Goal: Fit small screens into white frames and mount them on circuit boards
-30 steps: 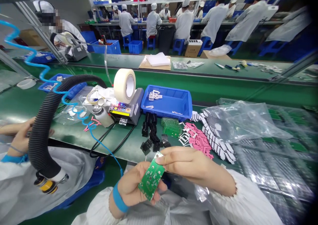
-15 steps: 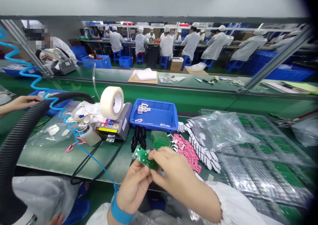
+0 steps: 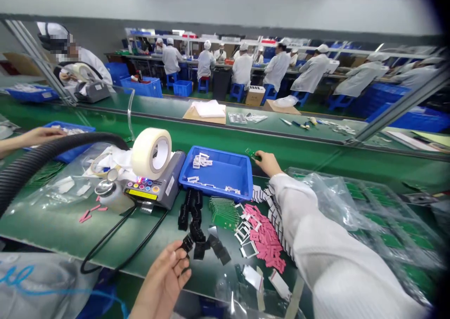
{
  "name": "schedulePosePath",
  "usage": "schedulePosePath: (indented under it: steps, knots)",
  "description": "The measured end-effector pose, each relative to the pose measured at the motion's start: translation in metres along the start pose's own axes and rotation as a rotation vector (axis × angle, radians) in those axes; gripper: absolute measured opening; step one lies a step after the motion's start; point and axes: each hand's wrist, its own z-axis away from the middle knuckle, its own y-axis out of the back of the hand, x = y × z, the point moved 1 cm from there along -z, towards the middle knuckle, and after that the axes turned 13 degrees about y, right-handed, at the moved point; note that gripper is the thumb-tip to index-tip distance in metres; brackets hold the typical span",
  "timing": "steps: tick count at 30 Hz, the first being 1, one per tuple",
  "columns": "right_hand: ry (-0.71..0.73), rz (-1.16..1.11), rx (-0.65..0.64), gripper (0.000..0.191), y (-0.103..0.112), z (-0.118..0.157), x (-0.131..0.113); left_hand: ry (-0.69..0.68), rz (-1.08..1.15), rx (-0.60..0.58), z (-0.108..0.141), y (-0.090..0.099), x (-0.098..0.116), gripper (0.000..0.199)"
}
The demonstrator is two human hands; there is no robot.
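Observation:
My left hand (image 3: 165, 277) is low in the middle, thumb and fingers closed on a small black plastic part (image 3: 187, 244). That part touches a row of similar black parts (image 3: 195, 218). Dark flat pieces (image 3: 220, 248) lie just right of them. My right hand (image 3: 267, 163) reaches out past the right rim of a blue tray (image 3: 216, 194). Its fingers pinch a small green circuit board (image 3: 251, 154), partly hidden by the fingertips. Between my hands are a fanned stack of green boards (image 3: 223, 213), white frames (image 3: 246, 230) and a pile of pink strips (image 3: 267, 239).
A tape roll (image 3: 152, 154) stands on a grey machine (image 3: 167, 183) beside a metal-topped bottle (image 3: 111, 194). Cables and a black hose (image 3: 70, 152) cross the left. Clear trays of boards (image 3: 379, 216) fill the right. A co-worker's hand (image 3: 44, 135) is at another blue tray.
My hands were together around the green board. The right hand has carried it forward to beside the blue tray; the left has let go of it and taken a black part.

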Motion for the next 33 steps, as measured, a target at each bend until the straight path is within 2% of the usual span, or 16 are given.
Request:
schedulePosePath:
  steps: [2,4,8,11,13,16,18,21,24,26,31,33]
  knots:
    - [-0.022,0.026,-0.056,0.028,-0.012,-0.007,0.002,-0.012,-0.009,0.017,0.002,0.002,-0.004,0.027]
    - [-0.048,0.052,-0.093,0.027,-0.013,-0.011,-0.002,-0.015,-0.022,0.033,0.003,0.001,-0.007,0.026]
    - [-0.055,0.104,-0.059,0.027,0.017,0.005,-0.023,-0.028,-0.062,0.035,0.001,-0.002,-0.01,0.022]
    - [0.075,0.08,-0.073,0.03,0.044,0.051,-0.054,-0.018,-0.096,0.005,0.0,-0.005,-0.014,0.02]
    - [0.228,0.019,-0.185,0.026,0.05,0.097,-0.08,-0.008,-0.111,-0.023,0.0,-0.008,-0.019,0.018]
    - [0.403,-0.025,-0.396,0.02,0.039,0.168,-0.117,0.011,-0.13,-0.083,0.003,-0.013,-0.028,0.014]
    - [0.401,0.003,-0.461,0.023,0.023,0.206,-0.134,0.025,-0.138,-0.118,0.006,-0.015,-0.034,0.012]
    - [0.32,0.053,-0.487,0.027,0.002,0.24,-0.145,0.032,-0.148,-0.147,0.007,-0.016,-0.043,0.011]
    - [0.247,0.076,-0.486,0.019,-0.007,0.251,-0.147,0.021,-0.178,-0.17,0.004,-0.017,-0.05,0.011]
    - [0.205,0.076,-0.469,0.014,-0.005,0.253,-0.149,0.006,-0.226,-0.191,0.003,-0.02,-0.055,0.012]
    - [0.174,-0.052,-0.4,0.012,0.023,0.249,-0.176,-0.019,-0.389,-0.186,0.006,-0.024,-0.059,0.03]
    - [0.213,-0.167,-0.359,0.01,0.034,0.247,-0.195,-0.171,-0.438,-0.14,0.011,-0.02,-0.053,0.038]
